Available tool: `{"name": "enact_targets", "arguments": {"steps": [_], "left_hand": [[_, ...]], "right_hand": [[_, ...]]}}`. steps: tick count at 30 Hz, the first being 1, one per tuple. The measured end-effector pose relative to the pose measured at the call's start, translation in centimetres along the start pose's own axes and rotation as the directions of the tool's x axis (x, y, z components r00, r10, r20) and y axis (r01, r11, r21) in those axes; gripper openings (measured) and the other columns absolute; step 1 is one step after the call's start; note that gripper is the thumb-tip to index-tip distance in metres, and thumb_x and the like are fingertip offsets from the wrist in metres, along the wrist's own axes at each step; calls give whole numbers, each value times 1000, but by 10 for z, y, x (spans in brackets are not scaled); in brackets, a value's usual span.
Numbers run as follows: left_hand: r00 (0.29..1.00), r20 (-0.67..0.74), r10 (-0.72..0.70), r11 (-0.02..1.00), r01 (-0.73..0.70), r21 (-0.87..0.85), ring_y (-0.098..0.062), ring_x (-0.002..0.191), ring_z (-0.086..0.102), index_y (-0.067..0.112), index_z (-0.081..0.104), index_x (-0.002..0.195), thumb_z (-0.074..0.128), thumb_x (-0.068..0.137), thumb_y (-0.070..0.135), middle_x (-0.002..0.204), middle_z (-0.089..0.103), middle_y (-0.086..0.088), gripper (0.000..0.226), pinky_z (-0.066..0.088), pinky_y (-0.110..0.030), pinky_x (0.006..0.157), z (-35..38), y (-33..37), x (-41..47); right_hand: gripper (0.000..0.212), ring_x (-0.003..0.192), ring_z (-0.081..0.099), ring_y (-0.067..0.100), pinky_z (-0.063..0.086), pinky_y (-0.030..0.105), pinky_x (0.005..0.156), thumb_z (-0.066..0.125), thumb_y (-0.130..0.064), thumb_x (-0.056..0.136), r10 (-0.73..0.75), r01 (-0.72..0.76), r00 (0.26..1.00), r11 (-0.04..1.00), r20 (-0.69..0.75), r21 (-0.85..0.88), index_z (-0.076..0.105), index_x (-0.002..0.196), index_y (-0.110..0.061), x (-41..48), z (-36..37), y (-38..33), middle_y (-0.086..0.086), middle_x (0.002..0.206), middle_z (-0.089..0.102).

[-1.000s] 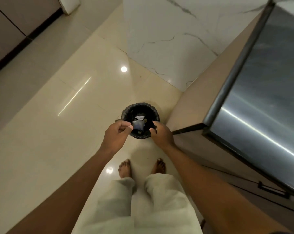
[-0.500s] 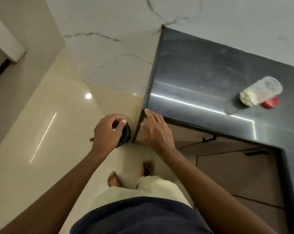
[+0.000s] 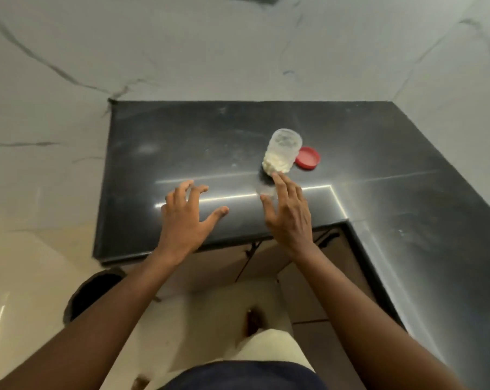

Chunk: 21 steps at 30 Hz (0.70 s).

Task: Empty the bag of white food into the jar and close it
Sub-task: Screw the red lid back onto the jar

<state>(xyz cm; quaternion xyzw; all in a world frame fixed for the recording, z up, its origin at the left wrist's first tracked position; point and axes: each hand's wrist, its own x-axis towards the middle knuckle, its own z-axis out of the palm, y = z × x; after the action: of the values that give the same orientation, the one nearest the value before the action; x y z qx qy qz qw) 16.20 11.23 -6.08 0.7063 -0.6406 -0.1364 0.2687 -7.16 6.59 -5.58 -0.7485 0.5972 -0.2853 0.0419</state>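
A clear jar (image 3: 283, 153) with white food at its bottom stands on the dark worktop (image 3: 181, 142), its red lid (image 3: 308, 158) lying just beside it. Both hands are empty with spread fingers; the right hand (image 3: 290, 213) is near the jar, the left hand (image 3: 183, 218) farther away.

- No text, label, brand, number or sign can be read anywhere in the view.
- The clear plastic jar (image 3: 282, 153) and the round red plastic lid (image 3: 308, 158) show no legible marking.
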Motion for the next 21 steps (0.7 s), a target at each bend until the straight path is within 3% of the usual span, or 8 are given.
{"name": "enact_targets", "arguments": {"steps": [4,11,15,18,21], "left_hand": [[997,63,-40,999,40,5,-36,148,32,25,42,150,49,74,93,165,30,-13,103,35,-56,115,48,56,55],[975,163,-152,988,152,14,-34,157,21,21,16,163,52,66,98,172,18,-12,129,26,-55,121,113,105,118],[972,161,-170,985,167,30,-33,157,24,18,13,164,58,62,98,172,20,-11,137,28,-55,121,131,118,139],[967,182,-180,978,196,-74,-31,156,27,21,13,164,69,59,92,172,24,-7,138,29,-55,123,136,128,154],[983,131,-129,972,152,-178,-28,145,45,25,23,160,81,56,84,162,42,-2,133,44,-54,114,138,138,165]], "right_hand": [[64,148,42,30,40,46,116,59,-34,102,74,-73,996,997,41,-29,37,157,-12,47,-6,85,13,164,40],[65,153,33,32,32,50,124,56,-29,102,97,-81,965,994,244,-75,32,159,-12,121,6,182,13,168,32],[72,152,30,36,33,53,122,62,-25,92,27,15,932,994,362,-111,35,158,-17,156,18,201,13,167,31],[81,157,17,40,28,62,122,64,-35,88,9,87,859,983,511,-163,29,161,-31,184,28,203,13,172,17],[78,158,11,40,27,65,120,65,-36,87,49,152,744,959,666,-240,33,158,-40,206,32,201,11,174,9]]}}
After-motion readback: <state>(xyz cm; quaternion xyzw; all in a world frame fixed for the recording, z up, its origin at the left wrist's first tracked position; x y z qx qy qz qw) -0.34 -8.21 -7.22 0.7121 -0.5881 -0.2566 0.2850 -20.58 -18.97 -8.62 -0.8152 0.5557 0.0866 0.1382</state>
